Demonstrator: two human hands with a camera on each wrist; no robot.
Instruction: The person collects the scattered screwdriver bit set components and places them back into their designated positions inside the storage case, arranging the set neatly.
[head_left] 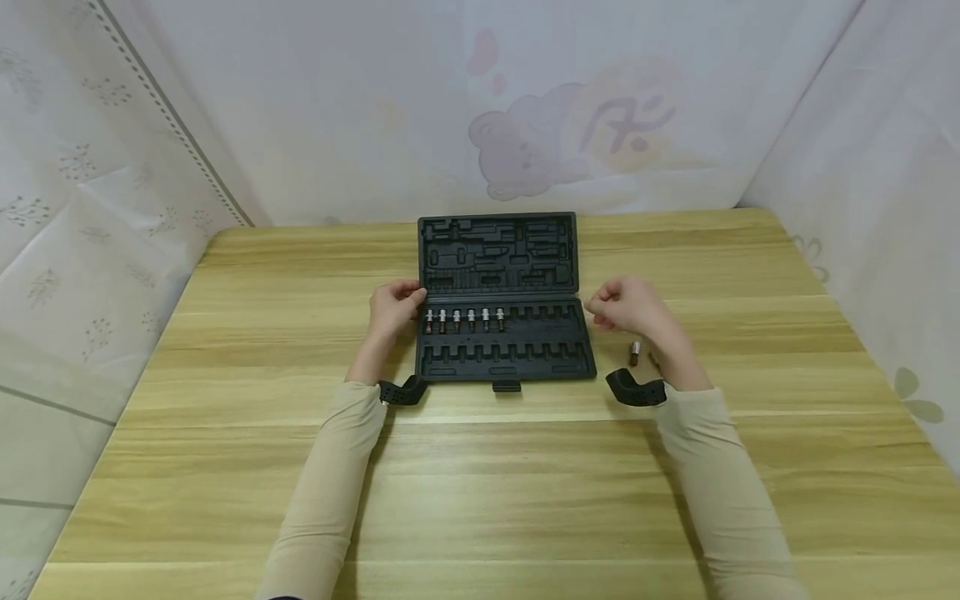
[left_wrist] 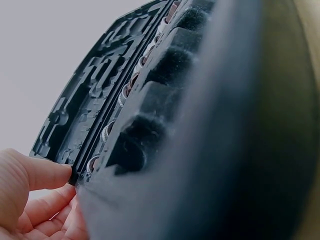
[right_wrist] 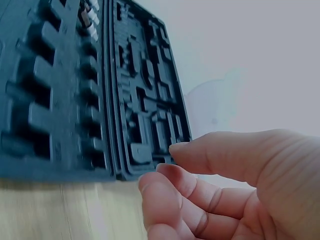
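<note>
An opened black plastic socket case [head_left: 517,337] lies on the table, its lid [head_left: 498,254] laid back toward the wall. Several silver-and-dark bit sockets [head_left: 457,321] stand side by side in the left part of its upper row; the other slots are bare. At the case's left edge, near the hinge, my left hand [head_left: 392,307] holds on, with the thumb [left_wrist: 50,172] on the corner and fingers curled below. My right hand [head_left: 632,307] hovers just off the right edge, fingers loosely bent, thumb and index finger apart with nothing between them.
A loose bit socket [head_left: 635,353] lies on the wooden table [head_left: 495,500] right of the case. Another small dark piece [head_left: 655,361] is partly hidden by the right wrist. Patterned cloth [head_left: 360,108] hangs behind and at both sides. A black camera mount sits on each wrist.
</note>
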